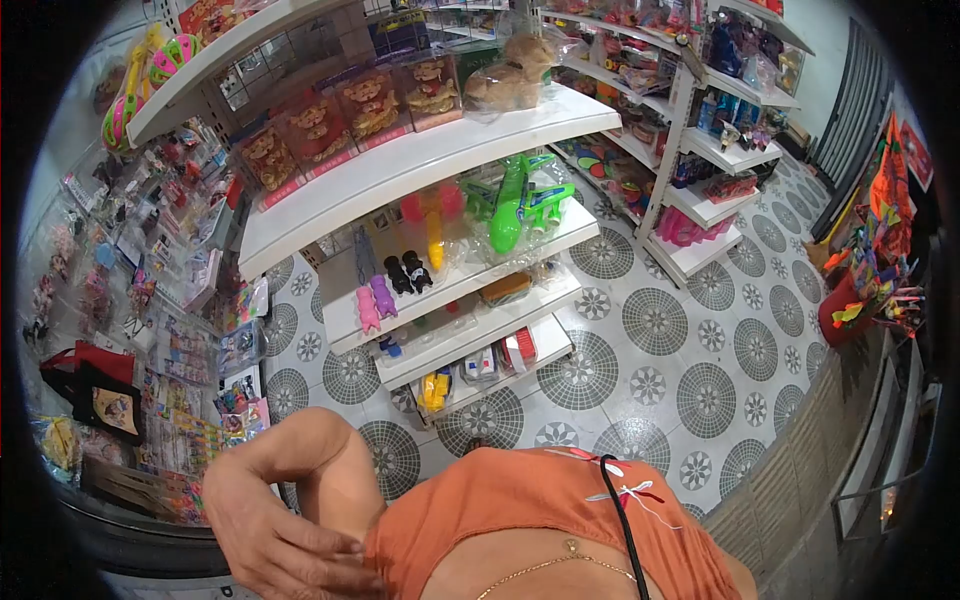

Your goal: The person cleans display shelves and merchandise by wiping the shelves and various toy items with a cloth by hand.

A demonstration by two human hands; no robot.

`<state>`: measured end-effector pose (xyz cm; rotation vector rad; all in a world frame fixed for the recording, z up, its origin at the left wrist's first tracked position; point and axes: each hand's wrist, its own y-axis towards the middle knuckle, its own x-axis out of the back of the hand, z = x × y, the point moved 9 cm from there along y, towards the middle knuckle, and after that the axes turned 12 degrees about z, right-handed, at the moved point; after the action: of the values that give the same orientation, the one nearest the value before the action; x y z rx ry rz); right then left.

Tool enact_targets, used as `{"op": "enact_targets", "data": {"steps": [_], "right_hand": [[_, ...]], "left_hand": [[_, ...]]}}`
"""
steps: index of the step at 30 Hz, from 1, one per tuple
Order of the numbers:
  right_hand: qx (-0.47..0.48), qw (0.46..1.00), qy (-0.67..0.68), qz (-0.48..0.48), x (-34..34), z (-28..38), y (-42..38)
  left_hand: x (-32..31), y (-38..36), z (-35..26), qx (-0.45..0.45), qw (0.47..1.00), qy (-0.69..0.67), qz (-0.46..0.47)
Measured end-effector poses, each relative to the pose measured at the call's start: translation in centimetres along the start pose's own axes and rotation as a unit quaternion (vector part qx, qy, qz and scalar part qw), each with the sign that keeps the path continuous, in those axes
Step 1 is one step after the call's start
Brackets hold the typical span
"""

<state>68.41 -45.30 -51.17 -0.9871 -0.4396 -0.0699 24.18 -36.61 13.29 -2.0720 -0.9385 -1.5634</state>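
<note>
My left hand (290, 545) is at the bottom left, with the arm sharply bent. Its fingers are curled and close together, and their tips reach the edge of my orange top (470, 500). Whatever lies inside the fingers is hidden. My right hand is out of view. Ahead stands a white shelf unit (400, 190). Boxed gold figures (370, 105) and a wrapped plush toy (510, 75) sit on its upper shelf. Below are a green toy plane (510, 205), a pink figure (368, 310), a purple figure (383, 296) and black figures (407, 275).
Packaged small goods (180, 345) hang and lie along the left side. More white shelves (690, 255) stand at the back right. A red bin (840, 315) holds bright items at the right edge. Patterned floor tiles (655, 320) run between the shelves and me.
</note>
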Motion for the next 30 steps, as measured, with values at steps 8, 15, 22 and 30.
{"op": "enact_targets", "data": {"steps": [8, 15, 22, 30], "right_hand": [[0.022, 0.999, -0.038, 0.01, 1.6, 3.3, -1.0], [0.045, 0.997, -0.051, 0.024, 2.0, 8.2, -2.6], [0.051, 0.994, -0.101, 0.008, 0.3, 4.5, 2.8], [0.033, 0.996, -0.039, 0.074, 0.6, 6.1, -2.1]], "left_hand": [[0.2, 3.3, 0.1, -0.012, 0.999, 0.014, 0.042], [-0.1, 7.4, 0.1, -0.028, 0.992, -0.049, 0.109], [1.9, 7.7, 0.3, 0.008, 0.999, 0.04, -0.013], [1.4, 7.0, 3.4, 0.101, 0.992, -0.026, 0.071]]}}
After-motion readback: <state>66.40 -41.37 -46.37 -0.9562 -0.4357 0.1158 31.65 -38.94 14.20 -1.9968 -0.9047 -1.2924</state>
